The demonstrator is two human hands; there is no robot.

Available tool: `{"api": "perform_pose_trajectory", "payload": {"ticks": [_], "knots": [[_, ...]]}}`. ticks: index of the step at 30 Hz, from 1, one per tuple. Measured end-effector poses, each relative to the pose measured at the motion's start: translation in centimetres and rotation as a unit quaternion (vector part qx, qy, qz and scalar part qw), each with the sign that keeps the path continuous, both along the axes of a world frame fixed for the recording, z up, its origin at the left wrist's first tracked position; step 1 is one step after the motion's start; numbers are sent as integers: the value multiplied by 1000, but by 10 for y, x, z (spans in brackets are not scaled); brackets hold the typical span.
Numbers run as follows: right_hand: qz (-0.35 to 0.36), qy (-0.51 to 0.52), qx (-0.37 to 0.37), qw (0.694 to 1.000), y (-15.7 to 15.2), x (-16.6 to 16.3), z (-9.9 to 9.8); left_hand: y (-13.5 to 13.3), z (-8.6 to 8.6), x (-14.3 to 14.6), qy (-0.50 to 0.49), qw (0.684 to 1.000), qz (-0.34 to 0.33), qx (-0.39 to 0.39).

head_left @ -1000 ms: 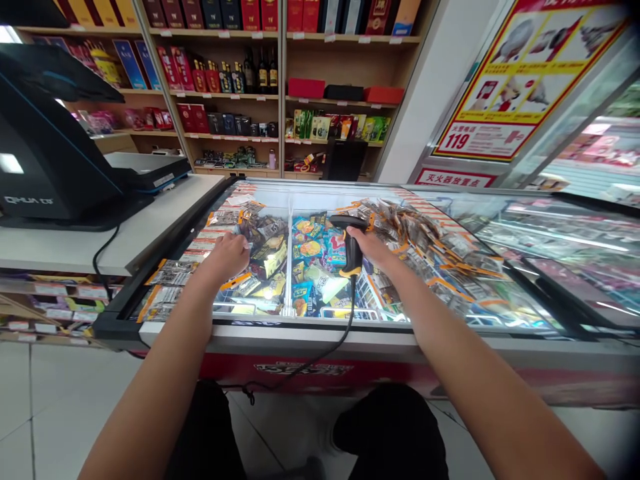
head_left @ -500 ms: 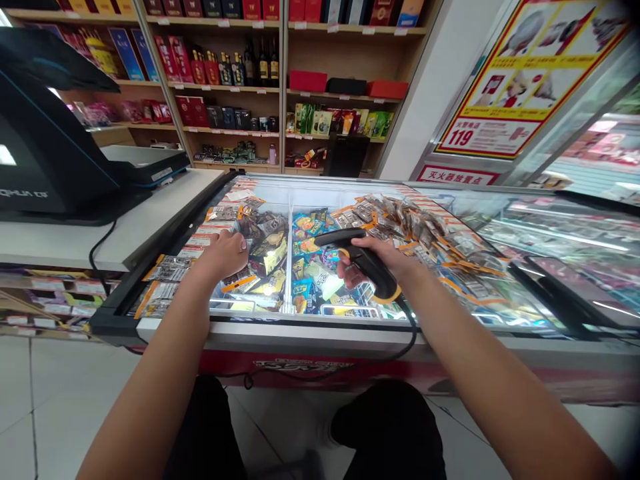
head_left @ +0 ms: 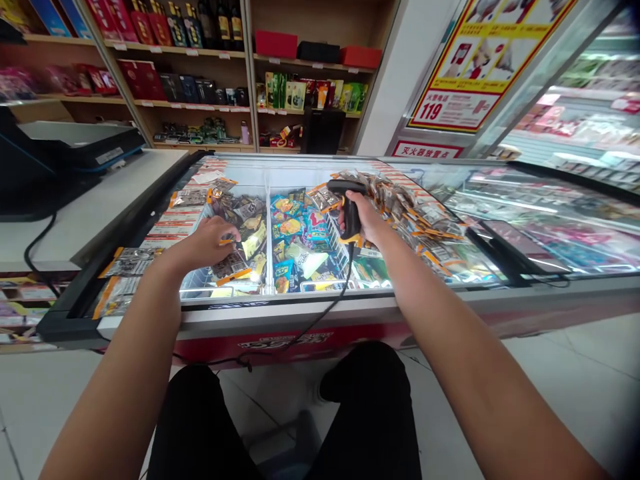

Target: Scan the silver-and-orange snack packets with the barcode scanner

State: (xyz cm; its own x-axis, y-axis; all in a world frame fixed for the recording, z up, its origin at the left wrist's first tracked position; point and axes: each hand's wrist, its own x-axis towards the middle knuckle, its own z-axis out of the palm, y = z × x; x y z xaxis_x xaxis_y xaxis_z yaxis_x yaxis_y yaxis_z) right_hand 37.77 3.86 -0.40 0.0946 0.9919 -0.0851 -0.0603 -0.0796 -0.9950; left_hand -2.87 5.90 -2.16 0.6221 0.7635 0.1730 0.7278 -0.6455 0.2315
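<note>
Wooden shelves (head_left: pixel 247 73) of bottles, a yellow poster (head_left: pixel 480 53), white counter (head_left: pixel 110 200).

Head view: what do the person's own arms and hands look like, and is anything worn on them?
The left arm and right arm are bare as far as the frame shows, with no sleeves. The left hand and right hand have no gloves, and no watch, bracelet or ring shows. Below them are black trousers.
</note>
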Motion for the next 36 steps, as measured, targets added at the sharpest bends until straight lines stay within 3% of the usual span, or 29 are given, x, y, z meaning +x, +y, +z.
{"api": "perform_pose_trajectory", "payload": {"ticks": [6, 11, 15, 17, 21, 25, 29, 32, 36], "knots": [[-11, -14, 57, 998, 1, 7, -2, -4, 7, 11, -17, 998, -50, -26], [57, -10, 66, 996, -12, -16, 5, -3, 10, 19, 28, 998, 34, -41], [68, -29, 74, 994, -18, -26, 8, -8, 16, 22, 31, 998, 61, 14], [63, -32, 77, 995, -18, -24, 8, -16, 21, 22, -3, 999, 52, 9], [66, -25, 102, 992, -18, -18, 9, -28, 26, 21, -9, 997, -8, -74], [73, -18, 117, 990, -22, -19, 14, -26, 21, 24, -5, 997, 1, -71], [81, -37, 113, 990, -22, -26, 10, -21, 18, 45, -17, 997, 52, -55], [87, -35, 95, 991, -14, -35, 6, -17, 20, 73, 28, 994, 100, -18], [97, -29, 6, 995, 5, -52, 16, -2, 22, 113, 66, 984, 162, 23]]}}
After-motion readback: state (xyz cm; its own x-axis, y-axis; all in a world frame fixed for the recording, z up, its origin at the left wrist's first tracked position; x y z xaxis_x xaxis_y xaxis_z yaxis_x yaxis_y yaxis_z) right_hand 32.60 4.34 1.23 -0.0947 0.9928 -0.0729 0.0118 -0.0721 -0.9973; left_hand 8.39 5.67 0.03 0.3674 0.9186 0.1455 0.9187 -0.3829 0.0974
